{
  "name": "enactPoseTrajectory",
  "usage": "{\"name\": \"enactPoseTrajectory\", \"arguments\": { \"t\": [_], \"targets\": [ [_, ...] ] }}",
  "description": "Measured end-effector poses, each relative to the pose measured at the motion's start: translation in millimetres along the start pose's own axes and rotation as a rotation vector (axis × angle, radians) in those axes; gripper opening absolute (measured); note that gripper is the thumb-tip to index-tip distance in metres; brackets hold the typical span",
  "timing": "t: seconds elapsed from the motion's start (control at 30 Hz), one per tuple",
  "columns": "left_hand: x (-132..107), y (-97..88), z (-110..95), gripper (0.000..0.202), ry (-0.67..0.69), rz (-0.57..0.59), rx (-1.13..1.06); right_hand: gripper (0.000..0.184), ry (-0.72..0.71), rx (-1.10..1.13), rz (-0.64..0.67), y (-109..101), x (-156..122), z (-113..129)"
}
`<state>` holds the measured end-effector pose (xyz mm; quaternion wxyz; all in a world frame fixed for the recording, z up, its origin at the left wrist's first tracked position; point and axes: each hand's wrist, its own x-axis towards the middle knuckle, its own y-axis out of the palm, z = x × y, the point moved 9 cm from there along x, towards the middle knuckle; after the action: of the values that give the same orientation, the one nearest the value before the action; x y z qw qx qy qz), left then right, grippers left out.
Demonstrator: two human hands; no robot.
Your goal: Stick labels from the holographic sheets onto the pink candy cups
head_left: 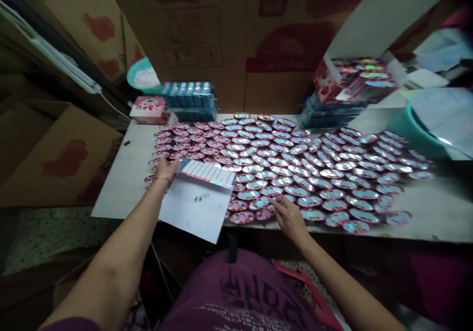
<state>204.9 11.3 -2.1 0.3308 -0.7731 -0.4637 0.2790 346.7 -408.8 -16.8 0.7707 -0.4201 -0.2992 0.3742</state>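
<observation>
My left hand, with a thin bracelet at its wrist, grips the upper left corner of a white sheet of card. A folded strip with a row of pale bars runs along the card's far edge. The card tilts over the table's front edge and hides some of the packs behind it. My right hand is among small oval packs with shiny tops near the front edge. Its fingers are drawn together at one of these packs; what lies between them, if anything, is hidden. Farther left, the oval packs have pink printed tops.
Blue boxes and a pink strawberry box stand at the back left. An open red carton of packs sits on blue boxes at the back right. A teal tub is at the right; large cardboard boxes are at the left.
</observation>
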Motion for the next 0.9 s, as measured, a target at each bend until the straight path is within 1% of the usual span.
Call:
{"name": "enactPoseTrajectory", "arguments": {
  "t": [0.03,0.07,0.1,0.17,0.23,0.3,0.37,0.4,0.47,0.53,0.67,0.77,0.83,0.9],
  "targets": [
    [10.6,9.8,13.7,0.042,-0.108,0.089,-0.090,0.038,-0.028,0.074,-0.048,1.5,20.4,17.5],
    [17.3,19.4,23.8,0.043,-0.184,0.158,-0.163,0.036,-0.055,0.137,-0.086,4.9,43.5,36.7],
    [21.0,28.2,30.7,0.042,-0.228,0.208,-0.212,0.034,-0.077,0.182,-0.117,10.1,68.6,56.3],
    [20.7,45.6,36.4,0.038,-0.236,0.318,-0.302,0.031,-0.097,0.213,-0.145,27.6,121.9,94.3],
    [11.6,59.9,38.1,0.039,-0.249,0.419,-0.494,0.029,-0.103,0.184,-0.131,53.4,171.7,127.8],
    [1.2,65.3,34.0,0.042,-0.231,0.474,-0.734,0.029,-0.064,0.127,-0.109,80.7,210.1,150.7],
    [-5.2,60.9,29.8,0.042,-0.180,0.457,-0.876,0.029,-0.026,0.063,-0.086,103.8,232.4,166.2],
    [-6.8,57.0,29.2,0.040,-0.153,0.430,-0.899,0.029,-0.018,0.032,-0.078,112.4,237.7,172.1],
    [-7.8,49.3,31.1,0.034,-0.116,0.367,-0.882,0.028,-0.023,-0.016,-0.087,122.4,239.7,180.6],
    [-7.8,44.7,35.2,0.030,-0.107,0.321,-0.855,0.028,-0.055,-0.041,-0.113,126.0,235.3,185.9],
    [-11.6,46.2,41.0,0.033,-0.132,0.308,-0.871,0.025,-0.133,-0.006,-0.137,128.9,227.2,193.0],
    [-14.0,49.0,42.8,0.031,-0.147,0.302,-0.869,0.020,-0.073,0.161,-0.201,119.0,225.7,192.8],
    [-11.9,54.0,45.2,0.029,-0.169,0.341,-0.855,0.016,0.007,0.335,-0.241,107.3,222.2,190.1],
    [-4.7,58.2,51.2,0.031,-0.201,0.390,-0.806,0.013,0.123,0.551,-0.246,96.1,213.6,181.7]
  ]
}}
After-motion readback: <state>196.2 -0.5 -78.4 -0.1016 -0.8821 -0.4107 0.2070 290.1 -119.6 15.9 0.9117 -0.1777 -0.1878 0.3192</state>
